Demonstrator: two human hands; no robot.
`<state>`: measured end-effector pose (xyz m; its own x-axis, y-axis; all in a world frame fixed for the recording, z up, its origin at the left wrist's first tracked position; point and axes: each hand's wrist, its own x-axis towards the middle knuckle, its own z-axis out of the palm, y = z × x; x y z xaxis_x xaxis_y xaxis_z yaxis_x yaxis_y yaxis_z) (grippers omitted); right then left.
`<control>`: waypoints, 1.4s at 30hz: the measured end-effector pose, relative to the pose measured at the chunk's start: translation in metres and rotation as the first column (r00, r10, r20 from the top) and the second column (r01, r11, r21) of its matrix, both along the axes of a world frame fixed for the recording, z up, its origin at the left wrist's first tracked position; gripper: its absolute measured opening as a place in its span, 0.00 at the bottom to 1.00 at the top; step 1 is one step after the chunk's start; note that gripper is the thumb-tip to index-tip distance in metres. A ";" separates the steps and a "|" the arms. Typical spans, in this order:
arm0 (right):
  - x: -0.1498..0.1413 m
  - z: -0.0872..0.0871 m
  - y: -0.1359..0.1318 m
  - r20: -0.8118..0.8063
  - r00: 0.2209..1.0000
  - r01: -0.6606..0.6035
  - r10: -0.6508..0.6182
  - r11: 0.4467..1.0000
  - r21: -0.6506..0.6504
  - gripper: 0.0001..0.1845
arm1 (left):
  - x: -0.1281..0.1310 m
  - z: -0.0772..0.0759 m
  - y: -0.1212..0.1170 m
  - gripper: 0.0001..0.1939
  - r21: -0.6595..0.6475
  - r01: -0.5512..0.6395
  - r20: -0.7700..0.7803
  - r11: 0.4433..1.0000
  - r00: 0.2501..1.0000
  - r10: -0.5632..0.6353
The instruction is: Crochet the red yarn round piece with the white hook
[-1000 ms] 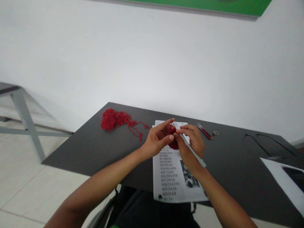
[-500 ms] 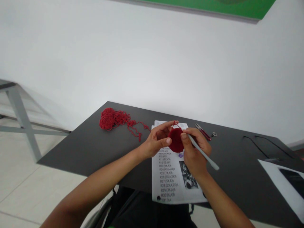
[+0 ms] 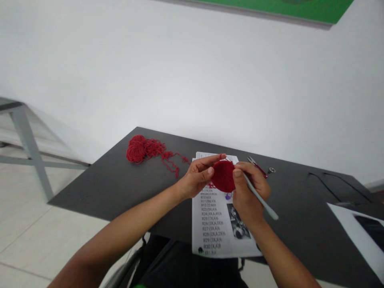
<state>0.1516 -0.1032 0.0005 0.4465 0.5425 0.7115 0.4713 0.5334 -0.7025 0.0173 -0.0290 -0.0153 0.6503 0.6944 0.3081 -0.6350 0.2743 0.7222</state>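
Observation:
A round piece of red crochet work (image 3: 224, 177) is held up between both hands over a printed sheet. My left hand (image 3: 199, 176) pinches its left edge with the thumb, and red yarn passes over the raised index finger. My right hand (image 3: 250, 192) grips a crochet hook (image 3: 262, 200) with a grey handle; its tip is at the top right edge of the work. A small purple stitch marker (image 3: 228, 196) hangs below the work. From the left hand, loose yarn leads to a red yarn ball (image 3: 137, 149) at the table's far left.
The printed pattern sheet (image 3: 211, 240) lies on the dark table (image 3: 144, 200). Behind my right hand are small red-handled snips (image 3: 257, 167) and a ring (image 3: 271, 170). Eyeglasses (image 3: 339, 188) and a white sheet (image 3: 354, 228) with a dark phone-like rectangle (image 3: 372, 228) lie at the right.
The red crochet work has turned to show more of its round face. My left index finger has lowered slightly, and the hook has shifted a little to the right.

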 end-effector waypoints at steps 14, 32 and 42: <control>0.001 -0.001 0.000 0.012 1.000 0.006 -0.006 1.000 -0.017 0.08 | -0.001 -0.001 0.001 0.28 -0.066 0.076 0.026 0.995 0.997 -0.075; 0.000 -0.006 0.003 -0.089 0.996 -0.017 0.016 1.000 -0.021 0.09 | 0.000 0.002 0.000 0.29 -0.086 0.078 0.035 0.993 0.997 -0.076; -0.001 -0.003 0.002 0.005 0.999 0.032 -0.032 0.999 0.018 0.06 | -0.002 0.004 0.002 0.29 -0.086 0.024 0.010 0.996 1.000 -0.024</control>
<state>0.1509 -0.1008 -0.0029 0.4594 0.5155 0.7233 0.4922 0.5301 -0.6904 0.0158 -0.0271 -0.0116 0.6645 0.7028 0.2540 -0.6341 0.3505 0.6893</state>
